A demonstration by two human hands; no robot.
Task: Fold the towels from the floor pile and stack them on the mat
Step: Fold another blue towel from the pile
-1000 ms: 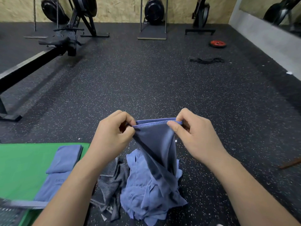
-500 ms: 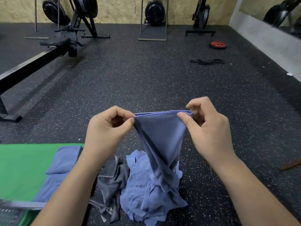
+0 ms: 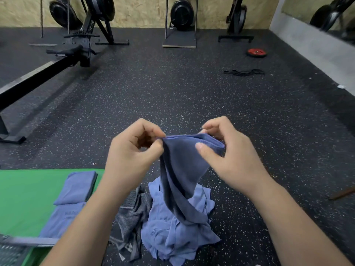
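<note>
A blue towel (image 3: 180, 169) hangs in the air from its hemmed top edge. My left hand (image 3: 132, 156) pinches the left corner of that edge and my right hand (image 3: 228, 156) pinches the right part, thumb on the near face. Its lower end trails into the crumpled pile (image 3: 172, 231) of blue towels on the floor, with a grey striped towel (image 3: 132, 214) at the pile's left. A green mat (image 3: 23, 192) lies at lower left and carries folded blue towels (image 3: 76, 187).
A rowing machine rail (image 3: 36, 73) runs along the left. More black gym machines (image 3: 180, 18) stand by the far wall. A red weight plate (image 3: 256, 52) and a black band (image 3: 244, 72) lie on the speckled floor at right.
Both hands lifted the towel's top edge a little and spread it wider, then brought it slightly lower again. The right hand's grip shifted along the hem.
</note>
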